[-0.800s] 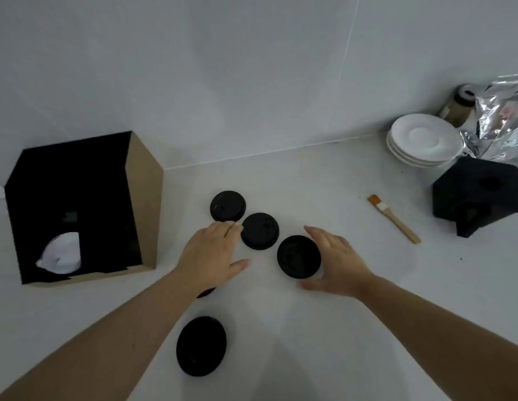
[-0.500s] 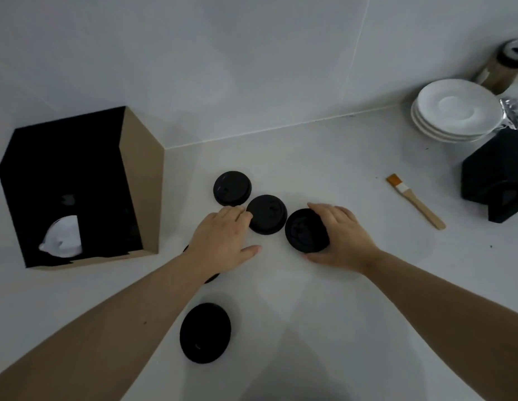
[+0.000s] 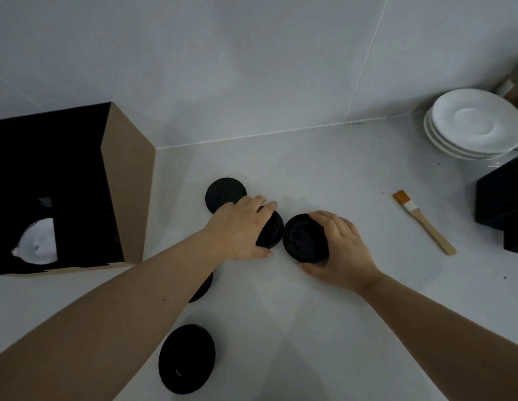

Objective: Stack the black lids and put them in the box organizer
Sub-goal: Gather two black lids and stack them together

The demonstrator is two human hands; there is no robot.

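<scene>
Several black round lids lie on the white counter. My right hand grips one lid by its rim and tilts it up. My left hand lies over the middle lid, fingers curled on its far edge. Another lid rests just behind my left hand. A fourth lid is mostly hidden under my left forearm, and a fifth lies near the front. The box organizer, brown cardboard with a black inside, stands at the left with something white in it.
A stack of white saucers sits at the back right. A wooden brush with orange bristles lies right of my hands. A black object stands at the right edge. A tiled wall backs the counter.
My right hand has closed around the right lid and lifted its edge. My left hand has slid forward onto the middle lid. The view has shifted toward the left.
</scene>
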